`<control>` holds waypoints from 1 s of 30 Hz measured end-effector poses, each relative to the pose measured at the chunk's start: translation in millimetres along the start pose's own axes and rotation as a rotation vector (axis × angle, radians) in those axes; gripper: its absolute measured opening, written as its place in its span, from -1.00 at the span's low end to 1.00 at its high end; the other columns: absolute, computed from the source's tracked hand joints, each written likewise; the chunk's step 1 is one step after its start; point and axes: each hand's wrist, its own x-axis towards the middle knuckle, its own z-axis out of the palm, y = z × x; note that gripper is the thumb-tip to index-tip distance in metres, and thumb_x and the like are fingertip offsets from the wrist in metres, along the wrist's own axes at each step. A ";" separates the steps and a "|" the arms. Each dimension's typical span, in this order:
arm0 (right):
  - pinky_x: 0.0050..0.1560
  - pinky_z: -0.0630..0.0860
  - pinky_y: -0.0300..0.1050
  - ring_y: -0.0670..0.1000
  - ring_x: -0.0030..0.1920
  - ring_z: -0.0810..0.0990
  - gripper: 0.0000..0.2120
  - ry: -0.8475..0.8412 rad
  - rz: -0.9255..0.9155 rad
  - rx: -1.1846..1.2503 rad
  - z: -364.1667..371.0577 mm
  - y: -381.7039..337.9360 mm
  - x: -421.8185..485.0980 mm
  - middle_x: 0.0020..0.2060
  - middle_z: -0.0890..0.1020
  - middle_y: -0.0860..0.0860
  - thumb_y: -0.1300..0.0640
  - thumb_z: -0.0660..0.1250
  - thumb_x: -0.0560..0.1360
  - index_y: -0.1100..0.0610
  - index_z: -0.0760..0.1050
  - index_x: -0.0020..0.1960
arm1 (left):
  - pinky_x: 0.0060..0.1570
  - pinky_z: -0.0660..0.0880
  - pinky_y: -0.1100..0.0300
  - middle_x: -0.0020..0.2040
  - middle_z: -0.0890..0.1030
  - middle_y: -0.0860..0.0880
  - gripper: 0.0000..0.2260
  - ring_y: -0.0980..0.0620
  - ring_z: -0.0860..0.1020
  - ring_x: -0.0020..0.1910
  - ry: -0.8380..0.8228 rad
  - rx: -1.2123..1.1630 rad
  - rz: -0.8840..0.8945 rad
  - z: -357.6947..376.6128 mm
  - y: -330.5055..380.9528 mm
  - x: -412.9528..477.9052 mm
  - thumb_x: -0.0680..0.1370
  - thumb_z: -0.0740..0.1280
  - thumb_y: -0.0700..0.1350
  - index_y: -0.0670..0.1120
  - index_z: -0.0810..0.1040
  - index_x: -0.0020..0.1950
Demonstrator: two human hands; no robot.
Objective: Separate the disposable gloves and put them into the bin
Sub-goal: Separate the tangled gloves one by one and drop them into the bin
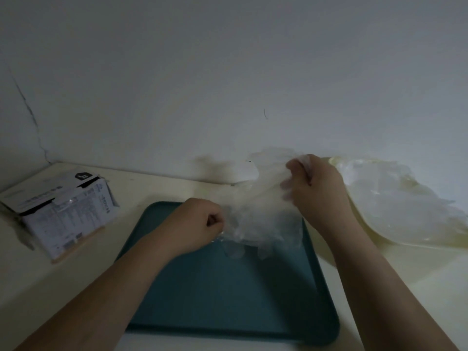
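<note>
Gripping a clump of thin clear plastic disposable gloves [255,211] in curled fingers, left hand [202,219] low and right hand [314,188] higher, the person stretches it over the teal rectangular plastic tray [228,300], likely to peel one free.

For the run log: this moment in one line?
phase: separating; left hand: pinches glove clump; right hand: grips it; clump: over teal tray; cream bin: loose gloves inside
</note>
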 end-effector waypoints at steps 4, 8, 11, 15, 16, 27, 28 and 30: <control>-0.18 0.64 0.17 0.13 -0.32 0.67 -0.73 0.057 -0.015 -0.013 -2.5 -2.3 -1.0 -0.30 0.68 0.05 0.00 0.18 0.70 0.11 0.50 -0.08 | -0.17 0.51 0.26 -0.22 0.64 0.17 -0.88 0.21 0.58 -0.17 0.099 -0.021 -0.022 -12.4 6.5 0.2 0.50 0.47 -0.08 0.07 0.64 -0.24; -0.17 0.67 0.14 0.05 -0.29 0.68 -0.75 0.171 0.001 0.046 -11.3 -7.8 -1.3 -0.23 0.69 -0.02 -0.02 0.17 0.72 0.07 0.53 0.01 | 0.05 0.50 0.12 -0.15 0.63 0.19 -0.90 0.17 0.55 0.01 0.241 -0.008 0.019 -30.5 12.9 -5.5 0.45 0.41 0.05 0.11 0.57 -0.26; -0.13 0.67 0.17 0.05 -0.25 0.69 -0.75 0.296 -0.055 0.034 -15.8 -15.4 -4.5 -0.15 0.70 -0.09 -0.11 0.13 0.73 -0.02 0.53 0.12 | -0.02 0.58 0.14 -0.14 0.67 0.15 -0.90 0.15 0.63 -0.07 0.276 -0.132 0.028 -42.2 20.7 -12.5 0.52 0.46 -0.05 0.09 0.59 -0.17; -0.12 0.66 0.17 0.10 -0.22 0.71 -0.76 0.357 -0.129 0.025 -23.8 -29.4 -9.3 -0.13 0.72 -0.05 -0.08 0.13 0.72 -0.03 0.54 0.19 | -0.11 0.53 0.27 -0.19 0.66 0.08 -0.89 0.13 0.63 -0.14 0.337 -0.153 0.086 -62.2 38.9 -16.5 0.56 0.48 -0.07 0.11 0.61 -0.13; -0.13 0.66 0.17 0.11 -0.21 0.72 -0.75 0.363 -0.143 0.020 -26.8 -32.6 -11.8 -0.14 0.72 -0.02 -0.06 0.14 0.72 -0.02 0.55 0.20 | -0.16 0.53 0.29 -0.20 0.66 0.07 -0.89 0.12 0.63 -0.19 0.326 -0.171 0.092 -69.2 45.5 -18.7 0.57 0.47 -0.06 0.12 0.62 -0.12; -0.24 0.49 -0.04 0.19 -0.25 0.59 -0.69 0.335 -0.126 -0.150 -56.2 -66.4 1.4 -0.24 0.64 0.07 -0.03 0.12 0.73 0.09 0.58 0.08 | -0.13 0.49 0.22 -0.21 0.57 0.10 -0.86 0.14 0.54 -0.22 0.328 -0.093 0.108 -132.1 99.1 -19.4 0.52 0.55 0.08 0.11 0.67 0.00; -0.22 0.56 -0.01 0.17 -0.25 0.62 -0.68 0.297 -0.120 -0.117 -55.6 -66.4 2.9 -0.25 0.65 0.06 -0.05 0.12 0.72 0.11 0.57 0.03 | -0.13 0.48 0.26 -0.21 0.57 0.12 -0.85 0.16 0.54 -0.22 0.308 -0.114 0.107 -134.4 105.1 -21.1 0.50 0.57 0.09 0.11 0.68 0.00; -0.11 0.68 0.14 0.11 -0.21 0.71 -0.69 0.191 -0.064 0.084 -53.1 -66.5 6.6 -0.18 0.71 0.04 -0.03 0.19 0.70 0.15 0.59 -0.01 | -0.24 0.48 0.34 -0.22 0.58 0.13 -0.83 0.21 0.53 -0.28 0.261 -0.251 0.104 -137.2 119.3 -27.5 0.47 0.60 0.08 0.09 0.71 0.00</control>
